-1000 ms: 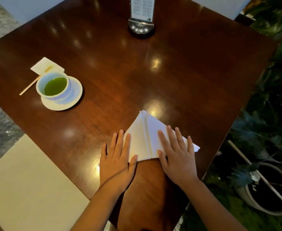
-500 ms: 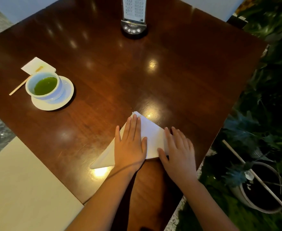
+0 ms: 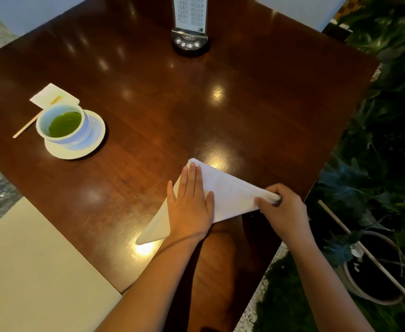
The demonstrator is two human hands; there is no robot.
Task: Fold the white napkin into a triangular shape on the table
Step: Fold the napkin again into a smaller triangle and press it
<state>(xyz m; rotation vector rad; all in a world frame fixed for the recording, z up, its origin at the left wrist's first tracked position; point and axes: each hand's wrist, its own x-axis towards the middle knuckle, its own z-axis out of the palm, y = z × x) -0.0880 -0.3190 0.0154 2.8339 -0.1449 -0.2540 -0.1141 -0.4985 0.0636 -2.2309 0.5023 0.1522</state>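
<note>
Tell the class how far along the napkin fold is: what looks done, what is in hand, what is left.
Done: the white napkin already lies as a triangle on the table. In hand: the left hand presses flat on its middle while the right hand pinches the right corner, which looks bunched. Left, probably: laying that corner flat and smoothing the edges. The cup of green drink stands well clear.

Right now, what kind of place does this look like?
Probably a cafe or restaurant: a menu stand on a call-button base, a cup of green drink on a saucer, and a white napkin.
</note>
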